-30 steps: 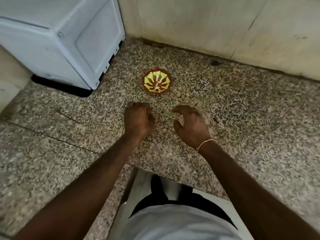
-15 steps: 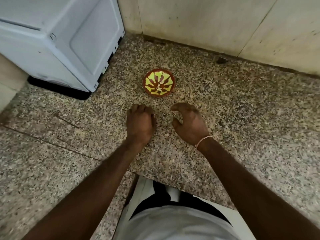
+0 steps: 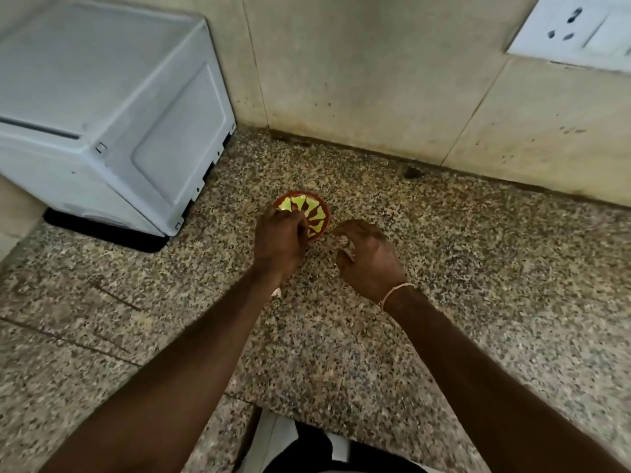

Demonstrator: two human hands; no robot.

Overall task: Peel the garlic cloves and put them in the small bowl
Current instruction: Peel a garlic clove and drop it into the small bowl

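- Standing at far left on the speckled granite counter (image 3: 478, 302): pale grey boxy appliance (image 3: 112, 107)
- Reaching over the near edge of the small red-brown bowl with yellow-green pattern (image 3: 316, 211): left hand (image 3: 278, 242), fingers curled; contents impossible to tell
- Hovering just right of bowl: right hand (image 3: 370, 257), fingers loosely bent, holding nothing visible
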